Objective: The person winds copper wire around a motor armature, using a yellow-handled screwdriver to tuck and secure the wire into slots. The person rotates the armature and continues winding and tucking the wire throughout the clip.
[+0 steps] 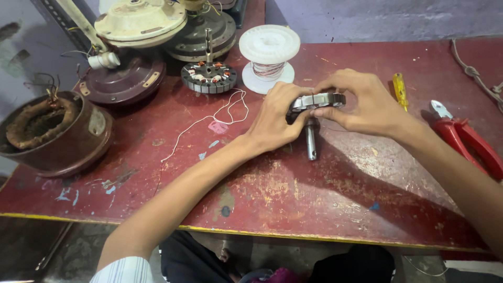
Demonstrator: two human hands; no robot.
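Head view, red bench (293,199):
- Motor core w/ shaft (313,112), 1 pc – flat metal ring, shaft pointing down toward bench, centre of bench. Held up off the top, prob. so the rim can be worked from both sides.
- Left hand (275,120) – fingers closed on core's left edge, steadying it.
- Right hand (361,99) – fingers pinched on core's top/right edge.
- Wound core on shaft (208,76), 1 pc – standing upright behind the hands.
- White wire spool (269,55), 1 pc – upright on its flange, just beside the wound core.
- Loose white cord (209,118), 1 – trailing left of hands.
- Yellow screwdriver (400,89), 1; red pliers (466,139), 1 – lying right, near right arm.
- Fan housings, approx. 4 – stacked back left; brown one w/ winding (50,131) at left edge
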